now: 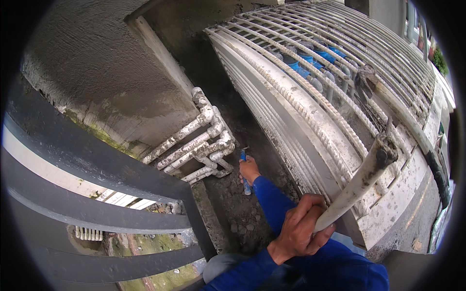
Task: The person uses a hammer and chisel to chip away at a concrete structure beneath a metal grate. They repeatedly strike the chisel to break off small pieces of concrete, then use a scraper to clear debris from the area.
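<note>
two hands (302,229), one blue tool (247,187), two pale handles (353,195)

Beneath my right grip (249,169), the ground of dark grey, damp-looking dirt (228,194) carries small grey lumps of rubble (234,228), scattered nearer my body than that grip. Beyond my left grip (301,227) and to its right, the white, mud-spattered cage of ribbed bars (291,104) bears a dark-headed tool with a long, pale handle (405,116), its black end reaching past the cage's edge.
</note>
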### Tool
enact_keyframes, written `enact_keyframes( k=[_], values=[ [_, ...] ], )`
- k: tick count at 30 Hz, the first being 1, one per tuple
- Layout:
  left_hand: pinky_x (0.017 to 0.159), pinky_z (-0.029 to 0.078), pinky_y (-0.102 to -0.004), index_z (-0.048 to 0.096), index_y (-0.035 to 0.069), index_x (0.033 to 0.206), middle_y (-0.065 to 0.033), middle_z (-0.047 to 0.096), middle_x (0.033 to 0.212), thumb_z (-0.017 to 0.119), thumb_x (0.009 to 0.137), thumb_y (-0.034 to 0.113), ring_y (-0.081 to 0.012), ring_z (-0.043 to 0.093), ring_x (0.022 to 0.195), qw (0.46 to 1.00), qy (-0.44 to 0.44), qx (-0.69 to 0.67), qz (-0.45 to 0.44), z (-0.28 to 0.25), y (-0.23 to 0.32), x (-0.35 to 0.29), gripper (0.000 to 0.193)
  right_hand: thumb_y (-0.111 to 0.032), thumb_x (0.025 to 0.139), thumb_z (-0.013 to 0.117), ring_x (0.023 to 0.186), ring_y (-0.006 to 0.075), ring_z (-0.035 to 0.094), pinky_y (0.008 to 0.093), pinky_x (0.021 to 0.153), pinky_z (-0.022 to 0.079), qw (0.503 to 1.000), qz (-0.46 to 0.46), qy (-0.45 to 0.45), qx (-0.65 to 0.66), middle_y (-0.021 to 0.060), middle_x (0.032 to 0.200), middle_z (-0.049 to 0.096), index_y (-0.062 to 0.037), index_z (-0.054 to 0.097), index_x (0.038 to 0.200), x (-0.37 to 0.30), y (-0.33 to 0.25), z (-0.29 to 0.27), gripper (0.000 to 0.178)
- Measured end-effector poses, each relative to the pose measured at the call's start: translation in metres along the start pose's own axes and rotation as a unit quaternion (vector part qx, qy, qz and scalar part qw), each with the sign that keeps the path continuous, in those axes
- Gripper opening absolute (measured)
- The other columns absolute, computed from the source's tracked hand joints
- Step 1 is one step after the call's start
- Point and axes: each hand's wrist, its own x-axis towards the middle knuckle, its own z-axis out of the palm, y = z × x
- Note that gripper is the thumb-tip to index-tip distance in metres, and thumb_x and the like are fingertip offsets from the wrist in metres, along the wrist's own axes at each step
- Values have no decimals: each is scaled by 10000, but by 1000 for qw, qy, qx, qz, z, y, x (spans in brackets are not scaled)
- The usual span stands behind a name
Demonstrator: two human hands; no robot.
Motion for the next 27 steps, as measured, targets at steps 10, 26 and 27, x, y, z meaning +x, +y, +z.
enact_keyframes(
  k=[10,26,27],
  values=[
    [584,511,-369,580,-62,862,-196,539,987,637,930,251,-302,605,689,998,-17,-64,-6,7,24,5,326,-193,945,548,912,423,680,491,809,556,854,-210,102,-465,270,1155,653,-81,497,1411,79,30,-82,482],
    [588,492,-407,554,-48,921,-162,467,969,591,953,312,-304,559,704,996,-27,-80,1,25,34,-15,363,-131,950,541,854,271,674,363,752,518,947,-65,-23,-315,201,862,658,43,513,1357,-103,89,-141,443],
    [590,491,-412,549,-45,915,-160,463,967,591,954,311,-304,555,704,996,-33,-77,-5,25,33,-17,361,-145,951,544,891,311,679,385,783,519,936,-107,-19,-333,227,894,668,40,507,1362,-112,120,-137,452]
  ],
)
